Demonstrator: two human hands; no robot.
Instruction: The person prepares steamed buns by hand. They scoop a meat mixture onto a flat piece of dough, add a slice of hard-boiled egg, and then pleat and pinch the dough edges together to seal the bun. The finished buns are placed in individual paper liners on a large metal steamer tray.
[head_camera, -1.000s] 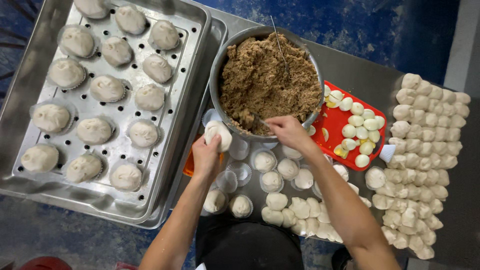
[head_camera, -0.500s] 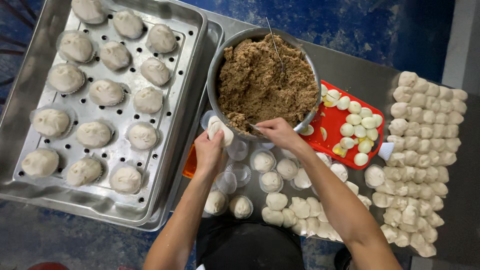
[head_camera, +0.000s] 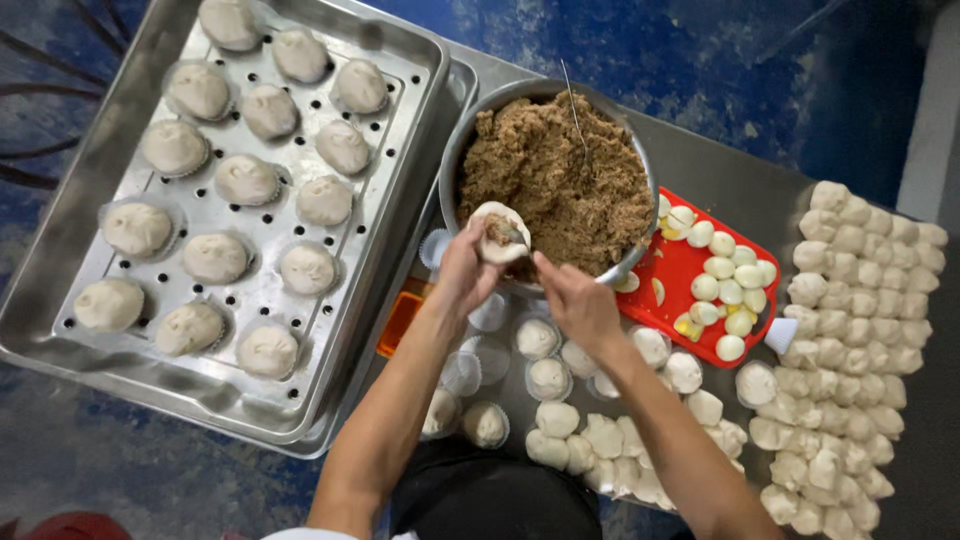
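My left hand (head_camera: 466, 272) cups a round white dough wrapper (head_camera: 498, 232) with a dab of brown filling in its middle, held at the near rim of a metal bowl (head_camera: 452, 160). The bowl is heaped with brown minced filling (head_camera: 560, 175). My right hand (head_camera: 580, 305) grips a small utensil whose tip presses filling into the wrapper. A thin metal stick (head_camera: 575, 110) stands in the filling at the far side.
A perforated metal steamer tray (head_camera: 400, 100) on the left holds several shaped buns in paper cups. A red tray (head_camera: 675, 275) with quartered eggs sits right of the bowl. Rows of dough pieces (head_camera: 850, 330) lie at the right, and more dough portions and paper cups (head_camera: 545, 375) below the bowl.
My left hand lifted the wrapper up to the bowl's rim. My right hand brought filling from the bowl onto the wrapper.
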